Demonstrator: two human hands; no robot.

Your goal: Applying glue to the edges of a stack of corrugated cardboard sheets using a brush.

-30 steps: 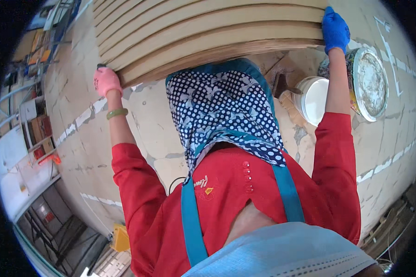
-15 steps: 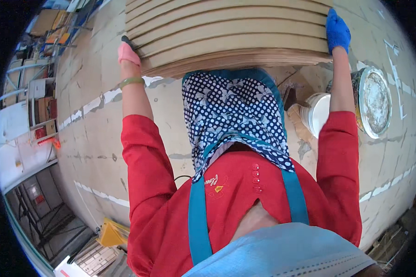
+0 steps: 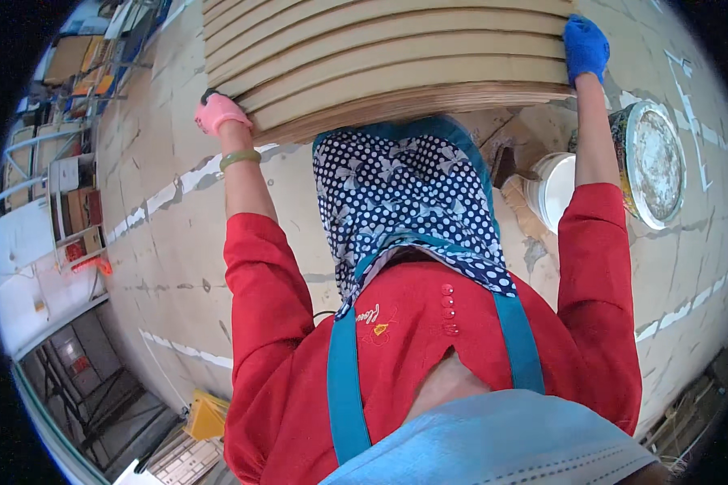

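A thick stack of brown cardboard sheets (image 3: pixel 396 77) lies in front of me, its upper sheets staggered so that long edges show as parallel ridges. My left hand (image 3: pixel 221 112), in a pink glove with dark fingertips, is closed at the stack's near left corner. At the right edge my right hand (image 3: pixel 586 50), in a blue glove, curls round the side of the sheets. Both arms reach forward, and the undersides of the fingers are partly hidden. The far end of the stack runs out of the picture.
Close to my right forearm stand a white bucket (image 3: pixel 556 190) and a larger drum (image 3: pixel 655 166) with a stained pale top. Brown scraps (image 3: pixel 522 214) lie beside the bucket. Racks with boxes (image 3: pixel 77 190) line the left, and a yellow object (image 3: pixel 208 415) is at lower left.
My left hand has come nearer to me along the stack's left side, its wrist now turned. The stack has shifted a little to the left in view; my right hand keeps its place on the edge.
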